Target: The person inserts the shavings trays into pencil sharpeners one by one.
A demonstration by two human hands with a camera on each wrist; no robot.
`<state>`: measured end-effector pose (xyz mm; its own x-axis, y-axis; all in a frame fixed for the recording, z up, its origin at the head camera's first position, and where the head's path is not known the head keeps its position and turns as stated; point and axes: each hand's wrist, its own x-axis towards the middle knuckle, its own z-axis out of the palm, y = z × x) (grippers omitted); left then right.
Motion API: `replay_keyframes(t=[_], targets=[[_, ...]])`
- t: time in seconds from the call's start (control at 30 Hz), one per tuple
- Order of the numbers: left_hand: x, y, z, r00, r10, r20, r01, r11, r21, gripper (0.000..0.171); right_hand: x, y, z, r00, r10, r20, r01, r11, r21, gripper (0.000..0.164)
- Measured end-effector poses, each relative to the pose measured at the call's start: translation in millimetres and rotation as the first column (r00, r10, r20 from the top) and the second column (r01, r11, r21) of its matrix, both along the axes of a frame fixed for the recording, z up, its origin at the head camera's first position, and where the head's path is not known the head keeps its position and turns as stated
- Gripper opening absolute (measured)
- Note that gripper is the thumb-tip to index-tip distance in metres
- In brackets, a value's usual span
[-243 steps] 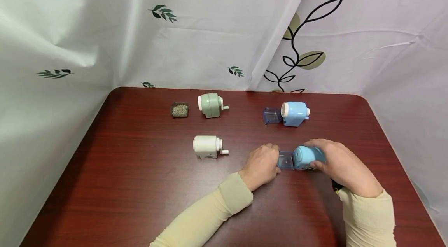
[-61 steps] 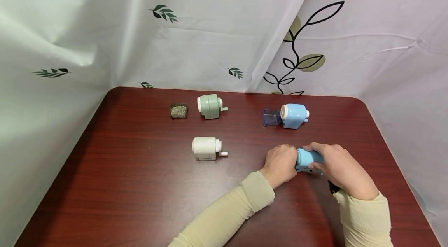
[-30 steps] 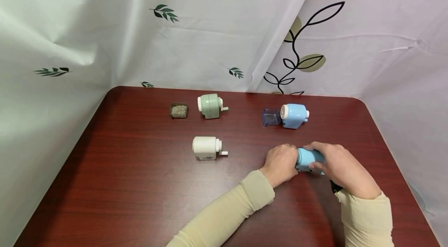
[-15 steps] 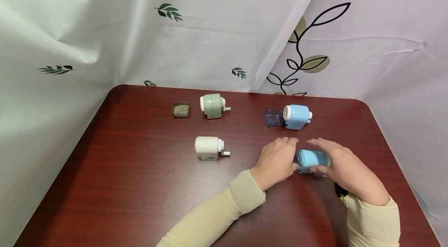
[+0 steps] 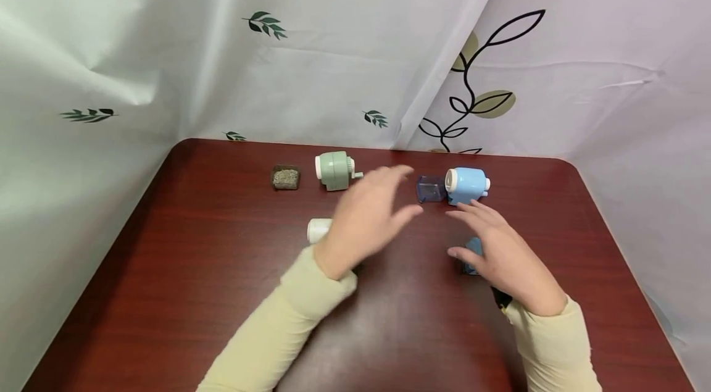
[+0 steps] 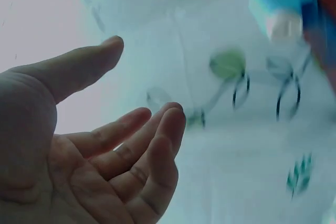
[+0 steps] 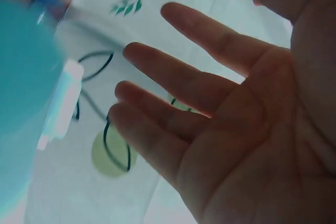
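The left hand and the right hand are being held wide, fingers parted and thumbs spread, while a smooth sky-blue plastic sharpener is being partly hidden by the right and a rounded cream sharpener by the left. Farther back, a seamed sage-green sharpener is being seen near a square tub of grainy matter, and a pale-blue sharpener is being flanked by a translucent drawer. All are being supported by a glossy, red-brown, wood-grained bench, backed by creased white sheeting printed with leaves.
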<state>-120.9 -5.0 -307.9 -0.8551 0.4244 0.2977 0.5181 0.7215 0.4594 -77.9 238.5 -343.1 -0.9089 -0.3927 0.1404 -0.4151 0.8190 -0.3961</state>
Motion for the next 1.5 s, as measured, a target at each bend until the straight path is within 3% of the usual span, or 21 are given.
replay_keyframes(t=[0.13,0.23,0.37,0.5,0.63,0.7,0.8,0.93,1.03,1.2,1.5], targets=[[-18.3,-49.8,11.2,0.996,0.093,0.008,-0.093,0.987,0.132,0.064,-8.5,-19.9,3.0,1.0,0.011,-0.006,-0.011,1.0,-0.024,0.062],[-34.4,-86.5,11.3,0.982,0.187,0.039,-0.191,0.967,0.168,0.066,-15.4,-32.5,5.3,0.999,0.02,-0.035,-0.022,0.999,-0.039,0.066],[-54.3,-129.0,1.4,0.947,0.3,0.119,-0.314,0.94,0.132,0.067,-25.9,-48.7,9.4,0.999,0.03,-0.039,-0.032,0.998,-0.058,0.069],[-71.3,-164.6,-10.4,0.916,0.348,0.198,-0.364,0.93,0.047,0.068,-38.9,-67.2,14.9,1.0,0.021,-0.014,-0.022,0.998,-0.062,0.068],[-88.9,-196.0,-20.4,0.909,0.318,0.27,-0.308,0.948,-0.08,0.071,-53.6,-87.2,19.1,1.0,0.017,-0.006,-0.017,0.998,-0.055,0.067],[-98.3,-208.0,-26.1,0.908,0.286,0.306,-0.254,0.957,-0.14,0.075,-61.6,-96.5,19.9,1.0,0.016,-0.004,-0.017,0.999,-0.043,0.067],[-112.0,-218.7,-38.4,0.921,0.215,0.326,-0.148,0.965,-0.218,0.089,-74.0,-109.1,19.8,1.0,0.013,0.014,-0.013,1.0,-0.028,0.069],[-124.1,-222.2,-60.1,0.928,0.13,0.349,-0.037,0.965,-0.26,0.112,-90.3,-125.3,16.7,0.997,0.031,0.07,-0.029,0.999,-0.033,0.074],[-126.8,-221.7,-74.0,0.926,0.103,0.363,-0.01,0.969,-0.249,0.117,-101.2,-137.2,13.9,0.992,0.049,0.112,-0.046,0.998,-0.036,0.077],[-129.5,-220.0,-86.2,0.937,0.078,0.341,0.006,0.972,-0.237,0.101,-118.9,-151.8,11.3,0.99,0.059,0.126,-0.058,0.998,-0.013,0.08],[-137.4,-218.8,-96.8,0.951,0.087,0.298,-0.008,0.967,-0.256,0.073,-144.9,-163.4,-1.1,0.987,0.062,0.151,-0.065,0.998,0.013,0.079]])
